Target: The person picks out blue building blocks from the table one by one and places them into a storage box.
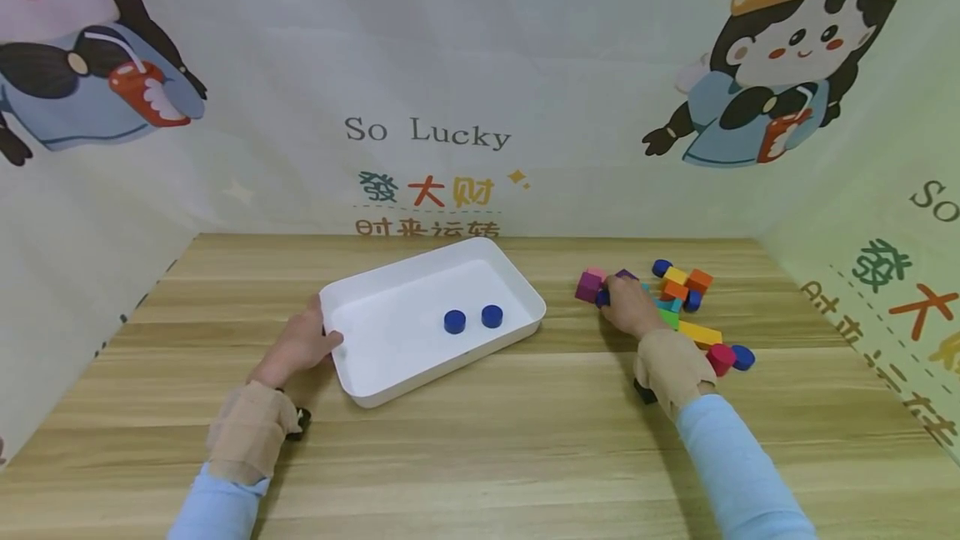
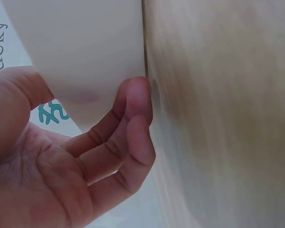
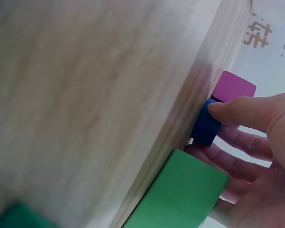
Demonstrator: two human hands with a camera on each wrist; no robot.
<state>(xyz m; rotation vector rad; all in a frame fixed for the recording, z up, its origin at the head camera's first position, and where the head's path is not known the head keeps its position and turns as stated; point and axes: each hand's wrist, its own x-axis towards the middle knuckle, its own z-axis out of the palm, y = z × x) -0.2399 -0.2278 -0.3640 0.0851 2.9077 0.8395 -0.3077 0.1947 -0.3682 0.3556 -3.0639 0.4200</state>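
Observation:
My left hand (image 1: 296, 344) grips the near-left end of a white tray (image 1: 390, 323), thumb over the rim and fingers curled against the outer wall in the left wrist view. Two blue round blocks (image 1: 454, 322) lie side by side on the tray's floor. At the left side of a loose group of blocks, my right hand (image 1: 630, 307) pinches a blue round block (image 3: 206, 124) between thumb and fingers, low at the tabletop. Right beside it sits a purple cube (image 3: 234, 85). A green block (image 3: 178, 190) lies close under the hand.
To the right of my right hand are an orange cube (image 1: 700, 281), a yellow block (image 1: 699, 333), a red round block (image 1: 721, 359) and another blue round block (image 1: 742, 357), among others. A printed cloth (image 1: 600, 107) stands behind the wooden table (image 1: 480, 457).

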